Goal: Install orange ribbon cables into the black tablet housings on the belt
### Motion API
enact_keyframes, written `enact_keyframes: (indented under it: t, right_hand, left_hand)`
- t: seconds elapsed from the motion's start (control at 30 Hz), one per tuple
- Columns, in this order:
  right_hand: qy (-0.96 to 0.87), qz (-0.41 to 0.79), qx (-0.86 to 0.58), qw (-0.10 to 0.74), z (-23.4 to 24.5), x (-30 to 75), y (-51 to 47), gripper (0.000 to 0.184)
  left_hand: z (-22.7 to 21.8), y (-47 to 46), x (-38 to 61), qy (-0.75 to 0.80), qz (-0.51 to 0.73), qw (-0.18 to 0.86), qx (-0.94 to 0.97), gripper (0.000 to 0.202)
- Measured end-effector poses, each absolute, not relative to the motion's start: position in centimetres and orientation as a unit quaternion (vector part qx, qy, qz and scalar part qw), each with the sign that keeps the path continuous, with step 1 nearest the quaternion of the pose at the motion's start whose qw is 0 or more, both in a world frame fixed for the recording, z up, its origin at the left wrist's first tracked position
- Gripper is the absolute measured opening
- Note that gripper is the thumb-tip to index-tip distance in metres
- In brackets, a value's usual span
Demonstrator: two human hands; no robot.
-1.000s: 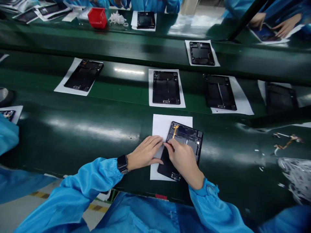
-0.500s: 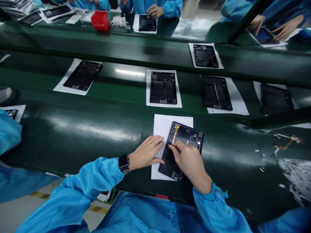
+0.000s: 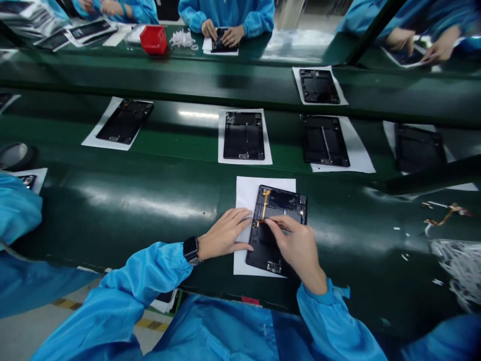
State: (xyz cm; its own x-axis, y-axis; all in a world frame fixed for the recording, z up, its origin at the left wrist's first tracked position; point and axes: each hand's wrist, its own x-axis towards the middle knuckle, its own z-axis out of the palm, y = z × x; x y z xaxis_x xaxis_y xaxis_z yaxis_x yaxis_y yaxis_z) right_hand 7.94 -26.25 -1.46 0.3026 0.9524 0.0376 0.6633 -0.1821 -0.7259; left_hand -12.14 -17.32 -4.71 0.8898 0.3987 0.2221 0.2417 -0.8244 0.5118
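Observation:
A black tablet frame lies on a white paper sheet at the near edge of the green bench. An orange flex cable runs down its upper left part. My left hand, with a dark watch at the wrist, lies flat with fingers stretched out on the paper, touching the frame's left edge. My right hand rests on the middle of the frame, with thumb and forefinger pressed together near the cable's lower end. What they pinch is too small to make out.
Several more black frames on paper sheets ride the green belt beyond. A red bin and other workers' hands are at the far side. Loose flex cables and white scraps lie at my right. Another person's blue sleeve is at left.
The frame has turned from tilted to nearly square with the paper. My right hand has slid a little down and right across it. My left hand has stayed in place.

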Motion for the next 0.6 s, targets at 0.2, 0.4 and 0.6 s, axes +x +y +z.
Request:
enact_keyframes:
  t: [0.2,0.4,0.6]
  right_hand:
    - [-0.327,0.223,-0.747,0.533,-3.1,12.1,-30.7,0.028]
    - [-0.254,0.187,-0.759,0.569,-5.3,12.7,-33.0,0.029]
    - [-0.222,0.208,-0.733,0.608,-5.9,12.7,-34.3,0.029]
  left_hand:
    - [-3.0,-13.0,-7.0,0.211,0.213,0.189,0.935,0.026]
    - [-3.5,-8.7,1.4,0.203,0.080,0.144,0.965,0.014]
    - [-2.9,-8.0,-0.4,0.232,0.065,0.131,0.962,0.013]
